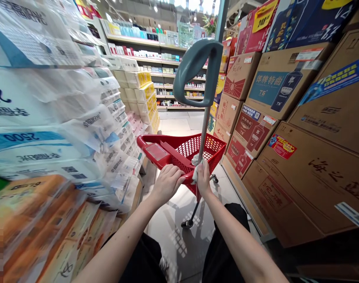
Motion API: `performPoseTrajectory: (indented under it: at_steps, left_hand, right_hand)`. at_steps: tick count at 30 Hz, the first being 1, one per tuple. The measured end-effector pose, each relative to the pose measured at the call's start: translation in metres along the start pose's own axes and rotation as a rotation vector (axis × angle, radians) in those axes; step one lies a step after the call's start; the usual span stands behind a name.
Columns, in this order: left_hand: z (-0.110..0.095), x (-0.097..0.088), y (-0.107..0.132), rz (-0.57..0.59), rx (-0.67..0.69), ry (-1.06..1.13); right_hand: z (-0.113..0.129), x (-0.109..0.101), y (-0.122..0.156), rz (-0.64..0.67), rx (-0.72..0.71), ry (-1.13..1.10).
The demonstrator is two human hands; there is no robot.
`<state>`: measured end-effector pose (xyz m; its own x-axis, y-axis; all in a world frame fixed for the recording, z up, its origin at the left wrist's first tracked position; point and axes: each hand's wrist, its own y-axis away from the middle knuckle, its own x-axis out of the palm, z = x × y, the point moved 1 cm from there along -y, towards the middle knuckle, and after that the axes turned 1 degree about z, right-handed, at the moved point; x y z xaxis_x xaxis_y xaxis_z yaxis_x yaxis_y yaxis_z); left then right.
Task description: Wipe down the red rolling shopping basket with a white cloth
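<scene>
Shop aisle: both hands [167, 181] on red basket [209, 151] rim, w/ cloth [195, 173].

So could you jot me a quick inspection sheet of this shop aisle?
Surface: pale tiled floor, shadowed near the feet.
Job's things: red basket trolley; metal pole with grey handle; white cloth around the pole.
Clutter: nothing seen inside the trolley.
Hands: left hand grips the trolley rim; right hand holds cloth on pole.
Cables: nothing seen.
Surroundings: tissue packs left, cardboard cartons right, shelves ahead.
</scene>
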<state>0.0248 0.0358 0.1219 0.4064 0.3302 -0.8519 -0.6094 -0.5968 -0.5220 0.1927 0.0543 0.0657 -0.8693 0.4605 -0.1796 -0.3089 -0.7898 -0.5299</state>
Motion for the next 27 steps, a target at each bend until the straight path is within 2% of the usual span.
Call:
performPoseTrajectory:
  at_steps: [2,6,10,14,18,23,27]
  left_hand:
    - [0.001,-0.001,0.002,-0.009,-0.017,0.001]
    - [0.002,-0.002,0.004,-0.018,-0.047,0.037]
    - [-0.004,-0.002,0.004,-0.064,-0.12,0.166]
    - [-0.012,0.002,0.002,-0.112,-0.18,0.308]
    - [-0.021,0.007,-0.001,-0.115,-0.192,0.39]
    - [-0.029,0.006,-0.006,-0.105,-0.195,0.532]
    - [-0.022,-0.004,-0.005,-0.085,-0.156,0.61]
  right_hand:
    - [0.0,0.005,0.019,-0.032,-0.025,0.111]
    - [0.009,0.015,0.052,-0.003,-0.123,0.254]
    - [0.025,0.016,0.066,0.012,-0.262,0.359]
    - [0.036,0.004,0.048,-0.001,-0.334,0.385]
    - [0.041,-0.011,0.017,0.076,-0.384,0.465]
    - [0.047,-0.023,-0.009,0.133,-0.31,0.543]
    - [0.043,-0.032,-0.016,0.209,-0.279,0.522]
